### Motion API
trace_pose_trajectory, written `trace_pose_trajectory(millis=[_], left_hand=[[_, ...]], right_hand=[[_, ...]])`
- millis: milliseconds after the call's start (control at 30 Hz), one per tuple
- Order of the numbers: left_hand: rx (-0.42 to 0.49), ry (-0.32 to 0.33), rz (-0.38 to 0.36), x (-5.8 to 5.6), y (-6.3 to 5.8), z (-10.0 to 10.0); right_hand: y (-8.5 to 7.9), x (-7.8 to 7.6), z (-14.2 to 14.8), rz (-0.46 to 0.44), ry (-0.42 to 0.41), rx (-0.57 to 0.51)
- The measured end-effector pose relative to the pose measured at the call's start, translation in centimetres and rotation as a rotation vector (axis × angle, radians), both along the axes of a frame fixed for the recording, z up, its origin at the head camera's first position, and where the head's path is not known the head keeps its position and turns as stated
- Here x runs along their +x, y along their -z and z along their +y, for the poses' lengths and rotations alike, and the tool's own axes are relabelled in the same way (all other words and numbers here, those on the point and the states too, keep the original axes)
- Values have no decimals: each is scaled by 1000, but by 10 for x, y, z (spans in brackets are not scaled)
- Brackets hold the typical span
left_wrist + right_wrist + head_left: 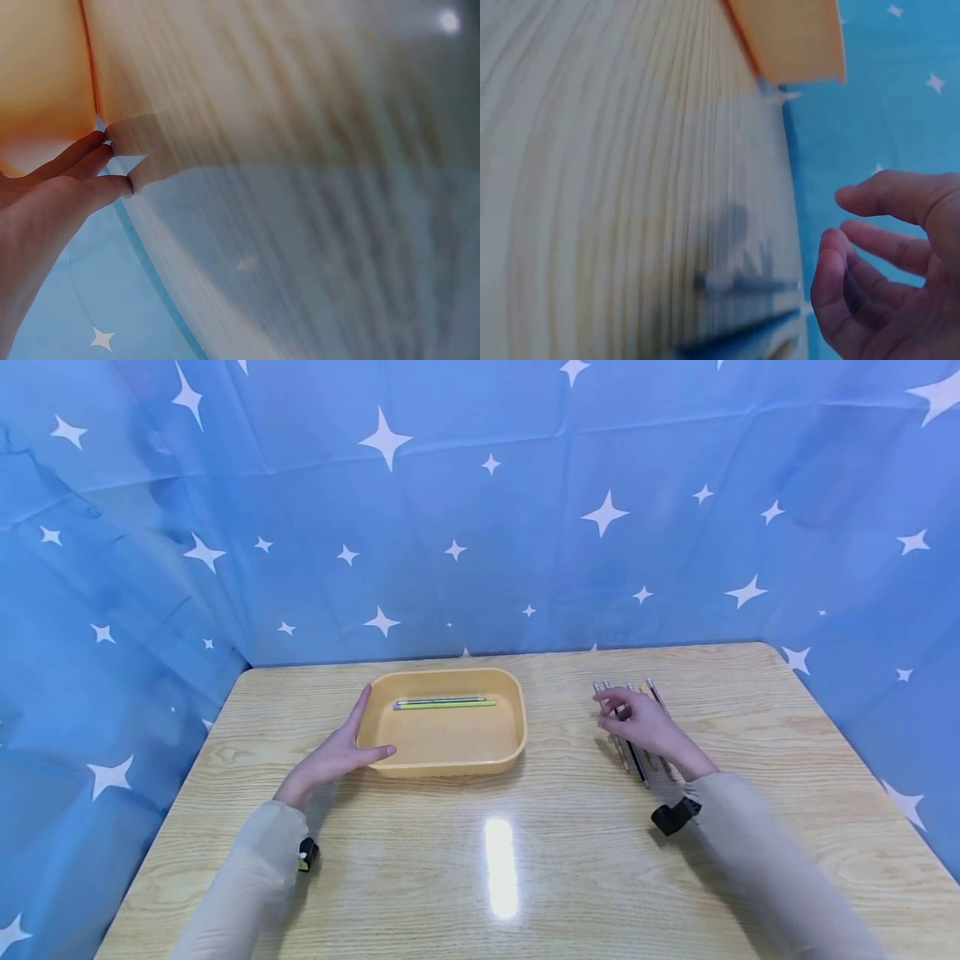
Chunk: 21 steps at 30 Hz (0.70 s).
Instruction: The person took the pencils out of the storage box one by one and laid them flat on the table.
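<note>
My left hand (341, 752) rests at the left side of a shallow yellow-orange tray (442, 768), its fingers straight along the outer wall and its thumb across the near left corner. In the left wrist view, fingertips (97, 142) lie against the orange wall. Inside the tray lie a lime-green pencil (450, 704) and a dark pencil (438, 700), side by side. Over a loose group of pencils (636, 764) on the right hovers my right hand (637, 718). Its fingers are loosely bent, and the right wrist view shows a gap between thumb and index finger with nothing in it.
The wood-grain table (570, 860) carries both the tray and the pencils. A blue curtain (487, 527) with white stars hangs along its back and sides. Dark wrist cameras (677, 816) sit below the sleeves, close over the tabletop.
</note>
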State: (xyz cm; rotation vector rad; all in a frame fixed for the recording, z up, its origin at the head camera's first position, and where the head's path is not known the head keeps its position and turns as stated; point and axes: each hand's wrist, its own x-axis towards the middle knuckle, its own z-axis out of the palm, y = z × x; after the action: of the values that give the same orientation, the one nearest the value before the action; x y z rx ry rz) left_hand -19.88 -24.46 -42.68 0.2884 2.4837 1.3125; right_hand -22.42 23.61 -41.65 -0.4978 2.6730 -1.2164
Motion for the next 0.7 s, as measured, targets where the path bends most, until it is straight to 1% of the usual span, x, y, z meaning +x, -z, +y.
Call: trace_pose_trajectory(millis=[133, 233, 367, 467, 700], left_hand=[[3, 7, 11, 0, 1, 0], [4, 10, 13, 0, 0, 0], [3, 6, 5, 0, 0, 0], [1, 1, 1, 0, 0, 0], [3, 7, 11, 0, 1, -2]], right_hand=[[-1, -3, -16, -12, -9, -18], [-3, -5, -28, -2, -15, -31], [-8, -7, -47, 47, -34, -31], [-11, -9, -61, 67, -46, -43], [-22, -12, -95, 97, -82, -121]])
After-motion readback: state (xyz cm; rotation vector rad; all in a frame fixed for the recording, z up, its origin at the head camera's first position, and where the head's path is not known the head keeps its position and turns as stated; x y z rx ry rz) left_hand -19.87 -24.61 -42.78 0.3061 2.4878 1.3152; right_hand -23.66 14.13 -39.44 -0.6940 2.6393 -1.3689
